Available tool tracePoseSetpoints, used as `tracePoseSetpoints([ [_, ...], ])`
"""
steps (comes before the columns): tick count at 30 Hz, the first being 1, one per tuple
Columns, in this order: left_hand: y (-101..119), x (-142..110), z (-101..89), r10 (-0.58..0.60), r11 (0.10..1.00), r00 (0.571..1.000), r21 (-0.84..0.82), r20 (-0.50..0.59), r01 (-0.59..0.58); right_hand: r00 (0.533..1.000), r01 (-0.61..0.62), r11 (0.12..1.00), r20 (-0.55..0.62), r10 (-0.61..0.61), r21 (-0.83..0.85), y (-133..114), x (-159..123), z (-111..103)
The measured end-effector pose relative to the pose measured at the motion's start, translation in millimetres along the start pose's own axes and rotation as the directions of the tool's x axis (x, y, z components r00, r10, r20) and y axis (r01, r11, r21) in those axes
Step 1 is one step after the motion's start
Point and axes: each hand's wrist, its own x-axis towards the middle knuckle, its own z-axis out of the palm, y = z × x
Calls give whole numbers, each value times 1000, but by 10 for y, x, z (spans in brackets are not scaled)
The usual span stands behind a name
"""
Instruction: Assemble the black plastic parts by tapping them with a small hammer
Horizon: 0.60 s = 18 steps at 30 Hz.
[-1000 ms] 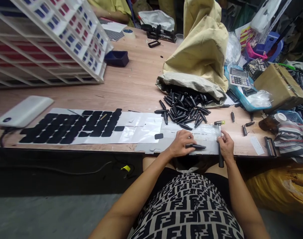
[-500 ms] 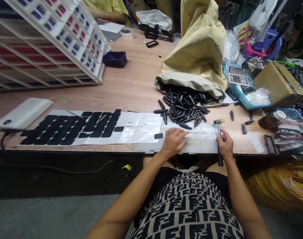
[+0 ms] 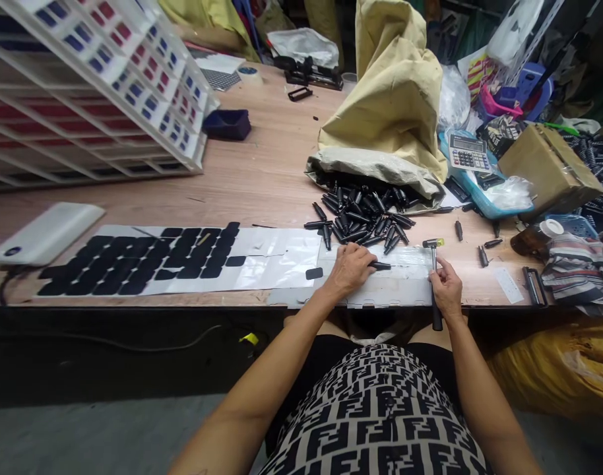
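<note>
My left hand [image 3: 349,272] is closed on a slim black cylindrical piece [image 3: 382,266], whose dark end sticks out to the right of my fingers. Beneath it lies a clear and whitish board [image 3: 395,293] at the table's front edge. My right hand [image 3: 448,284] grips a small hammer [image 3: 437,316] with a yellow-tipped head, held head away from me at the board's right end. Just beyond my left hand, a heap of similar black pieces [image 3: 353,218] spills from the mouth of a tan sack [image 3: 385,99].
Left of the board lies a white sheet [image 3: 272,264] bearing rows of black pads, then a white device [image 3: 49,231]. A large white plastic crate [image 3: 197,142] stands at the back left. To the right are a cardboard box [image 3: 549,171], a calculator [image 3: 468,153], a brown bottle [image 3: 529,241] and striped cloth [image 3: 573,270].
A black piece now shows in my left hand, which has shifted slightly toward the heap and closed. My right hand keeps its grip on the hammer. The view has shifted a little.
</note>
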Motion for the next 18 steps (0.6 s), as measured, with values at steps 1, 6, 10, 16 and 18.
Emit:
tracePoseSetpoints([
  [1,42,-14,51,1,999,1000,-40,1,-1,1000,-1,1000,0,1,6,-3,1,2],
  [6,135,-50,243,-97,964,994,-253,-52,81,1000,1,998,18,-2,67,-14,-4,-10],
  [10,84,-25,261,-138,947,989,-298,-46,119,997,62,998,53,-62,5,-107,-101,-34],
  [16,74,-5,251,-176,941,984,-299,-23,161,943,287,954,199,-267,-80,-371,-429,36],
  [18,84,-6,245,-183,938,983,-305,-29,166,903,385,918,244,-353,-94,-424,-515,85],
])
